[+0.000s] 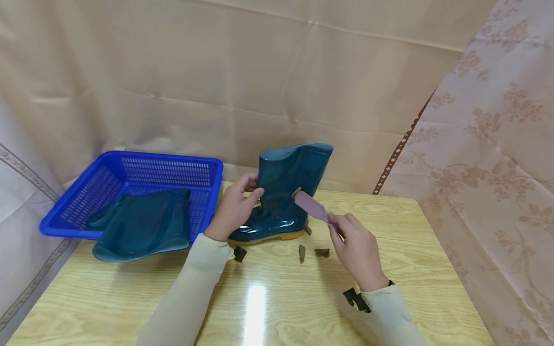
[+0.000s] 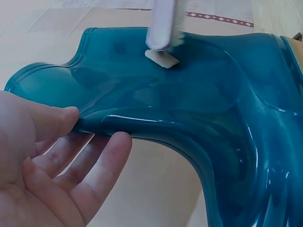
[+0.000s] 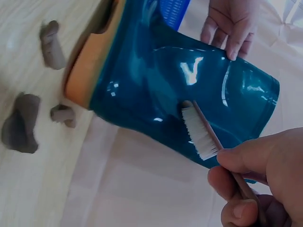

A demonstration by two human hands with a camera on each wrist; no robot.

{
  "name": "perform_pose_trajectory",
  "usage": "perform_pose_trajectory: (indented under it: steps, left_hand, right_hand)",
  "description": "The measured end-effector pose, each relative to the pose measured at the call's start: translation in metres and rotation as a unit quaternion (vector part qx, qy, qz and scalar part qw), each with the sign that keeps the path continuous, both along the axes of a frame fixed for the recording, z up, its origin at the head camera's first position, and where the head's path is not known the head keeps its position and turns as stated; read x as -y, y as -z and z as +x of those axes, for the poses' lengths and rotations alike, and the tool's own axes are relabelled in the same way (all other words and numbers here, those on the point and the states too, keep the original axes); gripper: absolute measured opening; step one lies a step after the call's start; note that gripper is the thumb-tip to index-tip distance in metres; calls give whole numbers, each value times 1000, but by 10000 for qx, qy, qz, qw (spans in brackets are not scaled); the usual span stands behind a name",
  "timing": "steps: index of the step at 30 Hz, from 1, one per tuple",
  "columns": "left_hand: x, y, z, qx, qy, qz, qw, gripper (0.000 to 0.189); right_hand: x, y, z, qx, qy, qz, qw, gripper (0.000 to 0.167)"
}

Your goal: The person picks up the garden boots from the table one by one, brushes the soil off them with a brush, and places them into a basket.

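A glossy dark teal rubber boot (image 1: 283, 185) with a yellow-orange sole stands upright on the table, its toe to the left. My left hand (image 1: 235, 206) grips the front edge of its shaft between thumb and fingers, as the left wrist view shows (image 2: 71, 161). In my right hand (image 1: 357, 247) is a brush (image 1: 311, 206) with a mauve back and white bristles (image 3: 200, 135), held by the handle. The brush's tip meets a small brown clump (image 1: 296, 193) on the side of the shaft.
Brown lumps (image 1: 301, 253) lie on the wood-grain table (image 1: 277, 307) near the heel, another (image 1: 322, 252) beside them. To the left, a blue plastic basket (image 1: 218, 180) holds a second teal boot (image 1: 143, 223), its shaft hanging over the front rim. A beige curtain (image 1: 259, 72) hangs behind.
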State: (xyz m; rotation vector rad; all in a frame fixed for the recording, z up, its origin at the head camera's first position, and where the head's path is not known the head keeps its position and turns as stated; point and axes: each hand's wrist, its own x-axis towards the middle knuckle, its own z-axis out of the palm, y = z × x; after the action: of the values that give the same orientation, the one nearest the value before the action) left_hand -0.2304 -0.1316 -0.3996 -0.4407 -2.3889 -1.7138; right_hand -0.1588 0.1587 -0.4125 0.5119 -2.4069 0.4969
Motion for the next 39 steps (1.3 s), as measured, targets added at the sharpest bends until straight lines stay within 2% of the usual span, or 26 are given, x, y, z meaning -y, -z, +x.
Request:
perform_pose_trajectory:
  steps: [4,8,13,19,32,39]
  left_hand:
    - [1,-1,0,-9,-42,-45,10000,30]
    - [0,-1,0,-54,-59,-39,10000,29]
    - [-1,0,1,-61,-20,-74,10000,31]
    - [-2,-1,1,-40,-4,-36,10000,30]
    - [-1,-2,1,-43,-40,-35,10000,30]
    - [-1,-1,1,-19,-24,-40,10000,31]
  right_hand:
    - [-1,4,2,1,-89,48,9999,26]
    - [1,4,1,138,-385,81,9991,26]
    - [9,4,-3,280,-682,80,9972,27]
    - [16,1,-8,212,-874,17,9959,26]
    - [23,-8,-19,121,-733,-352,9966,26]
    - [14,-3,-10,348,-515,-364,9974,26]
